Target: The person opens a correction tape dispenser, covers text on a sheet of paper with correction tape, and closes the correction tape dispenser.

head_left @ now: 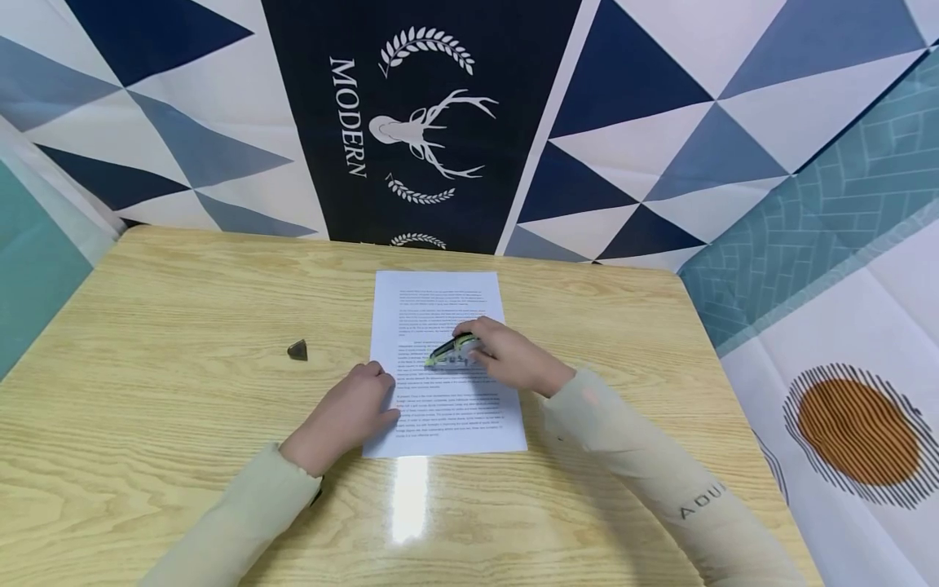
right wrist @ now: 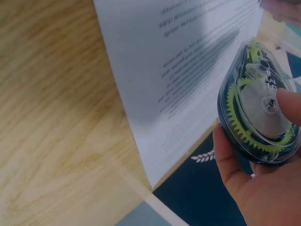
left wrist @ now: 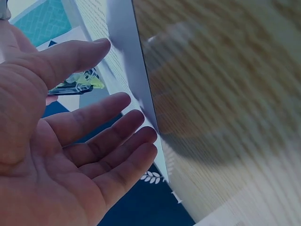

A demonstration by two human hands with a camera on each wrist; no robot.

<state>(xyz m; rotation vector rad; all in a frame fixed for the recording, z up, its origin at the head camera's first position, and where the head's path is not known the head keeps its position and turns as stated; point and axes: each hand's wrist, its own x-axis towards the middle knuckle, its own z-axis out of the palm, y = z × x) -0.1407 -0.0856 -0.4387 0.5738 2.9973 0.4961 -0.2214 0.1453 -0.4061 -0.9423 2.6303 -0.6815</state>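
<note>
A printed sheet of paper [head_left: 440, 424] lies on the wooden table. My right hand [head_left: 517, 355] holds a correction tape dispenser [head_left: 451, 349] over the middle of the text, its green tip pointing left. In the right wrist view the correction tape [right wrist: 256, 106] shows a clear case with green gears, pinched between thumb and fingers. Whether its tip touches the paper cannot be told. My left hand [head_left: 348, 416] rests at the sheet's left edge. Seen from the left wrist, that hand's fingers [left wrist: 110, 134] are relaxed, with the fingertips against the paper and nothing held.
A small dark wedge-shaped piece [head_left: 297, 350] lies on the table [head_left: 183, 326] left of the paper. Behind the far table edge hangs a patterned cloth [head_left: 425, 49] with triangles and a deer head. A bright reflection shows in front of the sheet.
</note>
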